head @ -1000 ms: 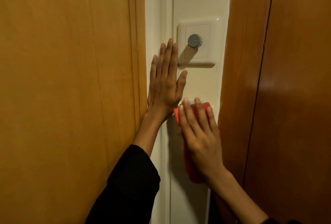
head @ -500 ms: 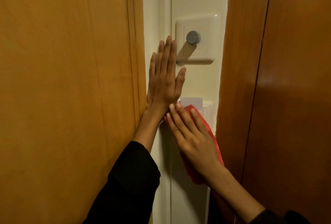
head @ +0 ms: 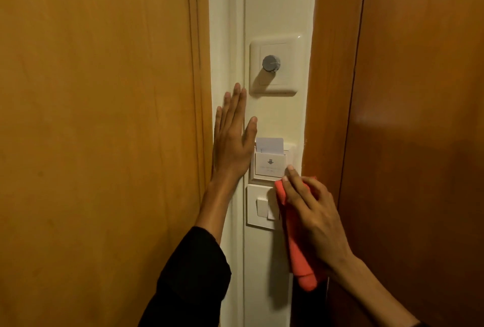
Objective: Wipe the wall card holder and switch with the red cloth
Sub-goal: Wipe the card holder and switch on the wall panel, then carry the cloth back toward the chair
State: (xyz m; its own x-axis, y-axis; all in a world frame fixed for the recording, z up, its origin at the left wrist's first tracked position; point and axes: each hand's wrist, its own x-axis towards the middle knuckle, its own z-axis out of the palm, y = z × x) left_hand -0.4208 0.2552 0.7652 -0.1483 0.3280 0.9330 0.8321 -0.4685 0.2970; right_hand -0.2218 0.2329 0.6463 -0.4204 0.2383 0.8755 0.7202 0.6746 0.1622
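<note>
A white card holder (head: 269, 164) with a white card standing in its slot is fixed on the narrow cream wall strip. Directly under it sits a white rocker switch (head: 262, 207). My right hand (head: 313, 218) presses the folded red cloth (head: 297, 243) against the right part of the switch plate, with its fingertips touching the card holder's lower right corner. The cloth hangs down below the hand. My left hand (head: 231, 140) lies flat and open on the wall, just left of the card holder.
A white dimmer plate with a grey round knob (head: 271, 63) sits higher on the wall strip. An orange wooden panel (head: 104, 130) borders the strip on the left, and a darker brown wooden panel (head: 406, 130) stands close on the right.
My right hand slid the red cloth down off the card holder onto the switch, uncovering the holder and its card. My left hand stayed flat on the wall. The view shifted upward.
</note>
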